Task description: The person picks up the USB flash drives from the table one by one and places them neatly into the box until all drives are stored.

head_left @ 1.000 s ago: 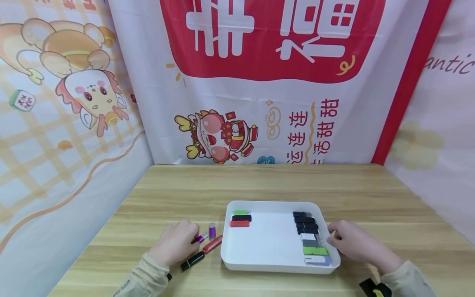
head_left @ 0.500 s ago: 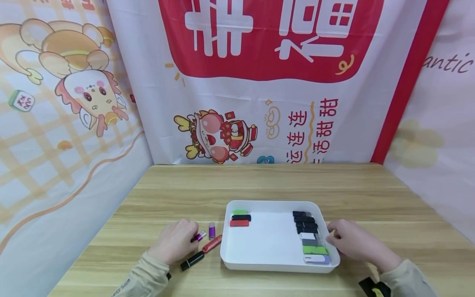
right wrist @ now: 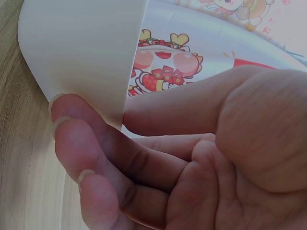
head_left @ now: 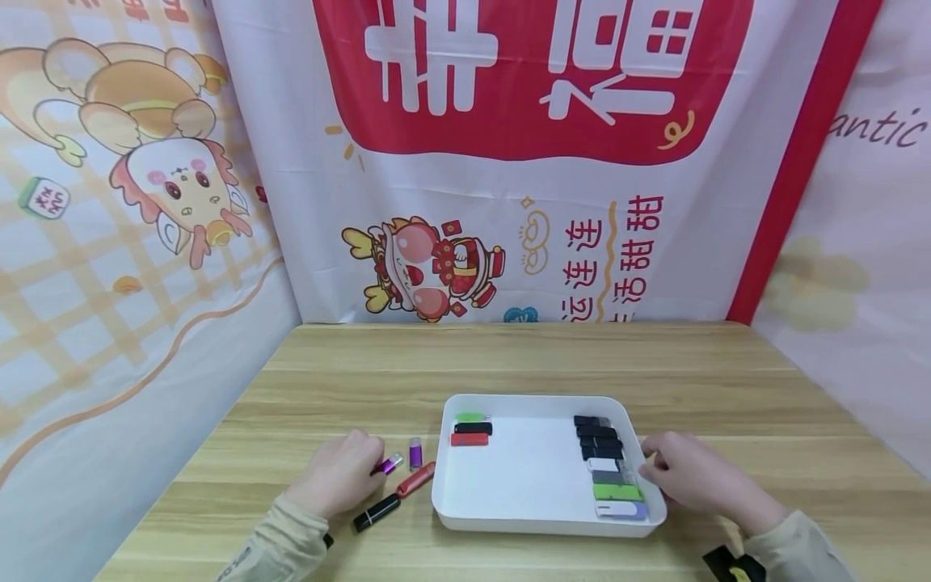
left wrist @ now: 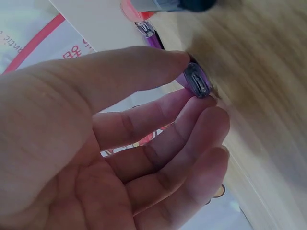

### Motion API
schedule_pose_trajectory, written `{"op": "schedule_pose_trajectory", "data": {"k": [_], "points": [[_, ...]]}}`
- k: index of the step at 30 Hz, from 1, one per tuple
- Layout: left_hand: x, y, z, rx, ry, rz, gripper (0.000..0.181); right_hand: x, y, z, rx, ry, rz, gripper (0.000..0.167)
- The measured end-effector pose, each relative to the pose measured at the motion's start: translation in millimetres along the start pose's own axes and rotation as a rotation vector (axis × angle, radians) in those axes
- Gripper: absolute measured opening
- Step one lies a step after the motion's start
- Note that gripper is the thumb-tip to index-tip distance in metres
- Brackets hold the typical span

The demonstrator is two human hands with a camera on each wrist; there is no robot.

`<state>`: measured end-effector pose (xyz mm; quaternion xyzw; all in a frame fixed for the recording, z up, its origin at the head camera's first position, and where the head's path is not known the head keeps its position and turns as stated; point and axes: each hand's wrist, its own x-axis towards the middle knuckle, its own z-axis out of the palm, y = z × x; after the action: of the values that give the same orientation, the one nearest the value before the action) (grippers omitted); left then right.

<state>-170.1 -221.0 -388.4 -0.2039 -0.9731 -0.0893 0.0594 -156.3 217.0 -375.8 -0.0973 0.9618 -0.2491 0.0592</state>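
My left hand [head_left: 336, 475] is low over the table, left of the white tray [head_left: 538, 525]. It pinches a purple USB stick [left wrist: 197, 80] between thumb and forefinger, metal plug outward. Beside it lie a second purple USB stick [head_left: 415, 453], a red stick [head_left: 417, 479] and a black USB stick [head_left: 377, 512]. My right hand [head_left: 687, 475] grips the tray's right wall [right wrist: 86, 52], thumb at the rim and fingertips against the outside. Inside the tray, a green, a black and a red stick [head_left: 469, 440] lie at left; several black, white, grey and green sticks [head_left: 617, 491] line the right side.
The wooden table [head_left: 524, 356] runs back to a hanging printed cloth [head_left: 538, 186]. Similar cloths hang at left [head_left: 145, 307] and right [head_left: 858, 267]. A dark thing with a yellow mark [head_left: 735, 563] shows by the right sleeve.
My left hand has shifted very slightly left with the purple USB stick. The right hand and the tray stay where they were.
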Motion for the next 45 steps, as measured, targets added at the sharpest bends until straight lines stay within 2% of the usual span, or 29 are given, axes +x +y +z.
{"op": "schedule_pose_trajectory", "data": {"k": [7,18,33,45], "points": [[1.3,-0.3,2.1,0.011,0.020,0.018,0.030,-0.1,0.2,-0.9,0.004,-0.001,0.008,0.020],[0.8,-1.1,3.1,-0.048,0.008,-0.007,0.026,0.2,0.3,0.6,0.010,0.007,0.006,0.019],[2.0,-3.0,4.9,-0.085,0.007,0.019,0.028,-0.7,0.1,-0.2,0.004,0.001,0.018,0.021],[4.8,-4.5,2.7,-0.109,0.088,0.067,0.026,-0.7,-0.5,0.7,0.005,0.001,0.043,0.021]]}}
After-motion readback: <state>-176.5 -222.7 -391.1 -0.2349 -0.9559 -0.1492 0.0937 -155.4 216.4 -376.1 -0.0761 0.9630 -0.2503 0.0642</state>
